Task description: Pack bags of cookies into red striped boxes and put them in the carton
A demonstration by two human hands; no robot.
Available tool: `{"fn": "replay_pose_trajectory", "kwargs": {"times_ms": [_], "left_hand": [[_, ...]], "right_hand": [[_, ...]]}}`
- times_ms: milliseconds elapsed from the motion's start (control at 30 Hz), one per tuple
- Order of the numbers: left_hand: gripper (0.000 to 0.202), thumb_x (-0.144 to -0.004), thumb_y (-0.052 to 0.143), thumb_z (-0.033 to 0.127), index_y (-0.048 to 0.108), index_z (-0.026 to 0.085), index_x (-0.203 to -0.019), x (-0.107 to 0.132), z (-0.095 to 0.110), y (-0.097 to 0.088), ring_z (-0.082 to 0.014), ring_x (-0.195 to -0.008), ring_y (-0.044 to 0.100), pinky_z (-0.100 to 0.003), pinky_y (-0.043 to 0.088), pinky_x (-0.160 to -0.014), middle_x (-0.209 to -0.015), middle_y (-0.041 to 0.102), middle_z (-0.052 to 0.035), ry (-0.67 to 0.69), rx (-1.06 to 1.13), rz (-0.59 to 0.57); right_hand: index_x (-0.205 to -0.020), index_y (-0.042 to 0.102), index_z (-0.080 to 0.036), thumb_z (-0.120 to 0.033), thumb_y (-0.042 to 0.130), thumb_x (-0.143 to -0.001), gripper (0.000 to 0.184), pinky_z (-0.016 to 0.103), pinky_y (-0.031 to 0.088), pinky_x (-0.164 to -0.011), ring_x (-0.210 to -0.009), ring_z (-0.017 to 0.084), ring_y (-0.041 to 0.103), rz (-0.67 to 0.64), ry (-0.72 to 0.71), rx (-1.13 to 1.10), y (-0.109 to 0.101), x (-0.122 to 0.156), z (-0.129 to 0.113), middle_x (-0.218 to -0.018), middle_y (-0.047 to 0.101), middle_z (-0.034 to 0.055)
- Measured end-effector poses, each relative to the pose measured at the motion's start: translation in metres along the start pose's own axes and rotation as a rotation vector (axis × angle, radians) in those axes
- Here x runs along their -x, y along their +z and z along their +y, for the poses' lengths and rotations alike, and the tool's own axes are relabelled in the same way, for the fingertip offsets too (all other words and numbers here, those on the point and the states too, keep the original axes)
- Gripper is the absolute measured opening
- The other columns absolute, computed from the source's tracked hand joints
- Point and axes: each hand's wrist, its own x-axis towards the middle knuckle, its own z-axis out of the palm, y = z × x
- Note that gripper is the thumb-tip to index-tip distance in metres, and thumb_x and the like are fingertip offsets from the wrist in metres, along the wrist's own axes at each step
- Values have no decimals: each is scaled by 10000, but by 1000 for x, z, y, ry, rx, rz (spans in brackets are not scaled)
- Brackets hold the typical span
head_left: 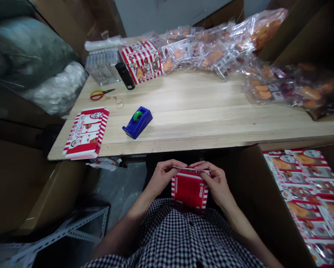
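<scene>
Thumbs and fingers of both hands make the grip: the left hand (164, 175) and the right hand (216, 180) each pinch the top edge of a red printed box (189, 191), one toward either side, with their fingertips nearly meeting at the middle. That box hangs below the near edge of the wooden counter (180, 126), close against the checked shirt (178, 238), its striped borders running down both sides. The top fold shows as a thin pale line, so I judge it to be thin card: light, fairly stiff across the flat face, but easy to crease along the fold. Its smooth surface may be a little slippery. Taking hold near the two upper corners, with light, even pressure, seems soundest; squeezing the broad face could dent it. Whether anything is inside cannot be told from here. On the counter stand a blue tape dispenser (138, 123) and, farther left, a stack of printed card (85, 133). Beside the right arm, an open carton (239, 167) holds glossy printed packs (314, 208).
</scene>
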Motion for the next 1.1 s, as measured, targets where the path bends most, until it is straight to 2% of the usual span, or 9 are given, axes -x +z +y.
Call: {"fn": "replay_pose_trajectory", "kwargs": {"times_ms": [100,200,400,567,667,733,833,933,1100], "left_hand": [[202,-882,624,266,775,159,-962,-1,0,-12,-236,-1055,679,-366,495,-970,-1089,744,-115,69,-61,-85],[232,-870,659,281,762,187,-1056,1,-2,-22,-248,-1145,650,-390,491,-1000,-1223,702,-121,87,-114,-170],[203,-882,656,279,773,205,-1031,3,-11,-22,-235,-1132,665,-390,485,-1021,-1194,720,-115,150,-156,-106],[241,-918,611,285,750,213,-1102,-1,12,-25,-234,-1162,649,-383,485,-1011,-1243,697,-118,157,-250,-263],[220,-930,594,288,765,200,-1038,-4,28,-24,-230,-1101,676,-370,507,-960,-1232,702,-119,133,-276,-336],[201,-914,619,289,763,185,-1008,-7,35,-23,-236,-1094,679,-365,513,-946,-1228,702,-123,106,-266,-384],[240,-897,642,303,738,189,-1084,-14,37,-24,-237,-1099,673,-356,517,-937,-1215,708,-119,102,-313,-433],[295,-924,603,318,701,221,-1184,-23,35,-25,-194,-986,696,-308,525,-875,-1127,743,-83,176,-467,-423],[282,-958,554,316,725,183,-1139,-33,31,-25,-150,-861,703,-232,515,-773,-1002,772,-54,220,-536,-436]], "right_hand": [[-958,769,-255,-357,638,-902,175,405,490,-948,-1094,252,645,-109,-27,60,-9,2,0,-1130,723,74],[-1045,773,-277,-379,662,-892,215,434,478,-988,-1184,272,602,-185,-41,143,-19,7,2,-1240,683,79],[-1012,792,-293,-395,654,-904,203,442,503,-961,-1136,274,640,-128,-72,185,-26,7,9,-1216,702,83],[-970,782,-266,-307,650,-911,150,495,397,-1089,-1259,283,576,-273,-138,290,-24,0,-16,-1238,700,71],[-808,745,-227,-318,634,-920,182,448,456,-1009,-1165,270,632,-320,-80,311,-21,-4,-33,-1189,719,72],[-789,720,-213,-328,633,-920,195,403,500,-908,-1056,252,671,-335,-47,319,-20,-7,-38,-1143,730,74],[-940,737,-225,-330,637,-917,147,394,505,-886,-1039,248,674,-391,-37,346,-21,-14,-37,-1161,721,72],[-1092,731,-249,-340,613,-933,217,397,508,-911,-1043,242,679,-420,-40,384,-25,-21,-34,-1145,730,62],[-1102,742,-244,-362,596,-948,243,356,531,-856,-970,224,705,-421,-20,459,-28,-31,-30,-1050,765,49]]}}
